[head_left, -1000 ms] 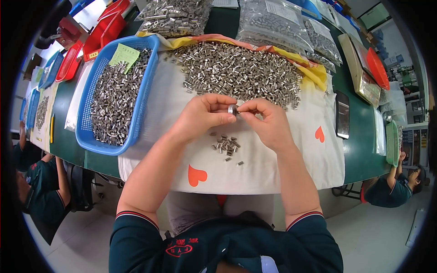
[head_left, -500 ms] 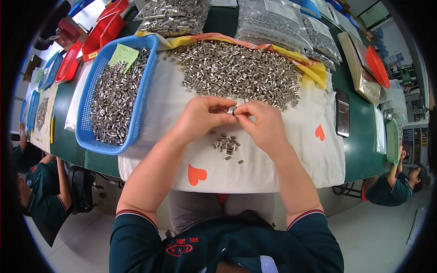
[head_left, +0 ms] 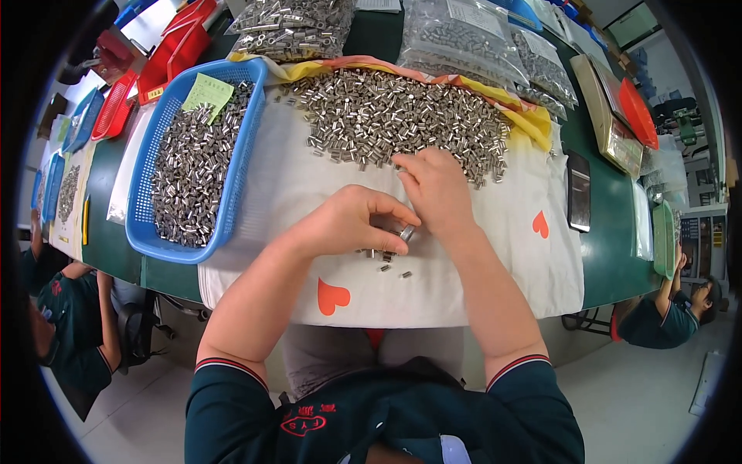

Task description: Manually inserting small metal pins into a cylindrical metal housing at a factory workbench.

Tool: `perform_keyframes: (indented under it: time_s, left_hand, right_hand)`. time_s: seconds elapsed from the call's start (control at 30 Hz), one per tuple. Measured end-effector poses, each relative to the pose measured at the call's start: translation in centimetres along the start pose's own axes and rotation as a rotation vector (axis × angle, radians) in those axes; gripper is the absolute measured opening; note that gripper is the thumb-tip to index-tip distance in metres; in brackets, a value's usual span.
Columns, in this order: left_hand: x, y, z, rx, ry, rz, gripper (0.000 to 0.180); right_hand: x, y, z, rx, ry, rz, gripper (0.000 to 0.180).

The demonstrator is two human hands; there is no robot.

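Note:
My left hand has its thumb and fingers closed on a small silvery round metal piece, over the little group of loose metal cylinders on the cloth. Up at the near edge of the big pile of short metal cylinders, my right hand pinches with thumb and fingertips. A small metal cylinder seems to be between them, mostly hidden. Two single cylinders, one of them this cylinder, lie nearest me.
A blue basket full of metal cylinders stands left, with a green note inside. White cloth covers the green table. Bagged metal parts lie behind the pile. At right rests a phone. Two people sit farther along the sides.
My hands have parted. The left came down and right with the round metal piece, over the small group; the right went up to the pile's near edge.

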State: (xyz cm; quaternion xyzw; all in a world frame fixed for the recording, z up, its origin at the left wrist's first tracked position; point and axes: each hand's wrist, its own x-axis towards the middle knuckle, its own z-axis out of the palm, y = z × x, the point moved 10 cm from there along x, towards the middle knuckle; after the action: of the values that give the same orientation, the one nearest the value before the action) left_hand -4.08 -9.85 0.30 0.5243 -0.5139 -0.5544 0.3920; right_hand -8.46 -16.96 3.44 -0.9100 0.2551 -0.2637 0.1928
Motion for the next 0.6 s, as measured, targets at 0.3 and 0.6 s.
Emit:
perform_keyframes:
  time_s: [0.3,0.6]
  left_hand:
    - [0.0,-0.4,-0.1,-0.043,-0.022,-0.018,0.032]
    - [0.8,-2.2,-3.4,-0.455,0.247,-0.047,0.034]
  right_hand:
    - [-0.8,-1.1,0.3,-0.128,-0.105,-0.07,0.01]
    - [-2.1,3.2,0.3,0.822,-0.114,0.509,0.01]
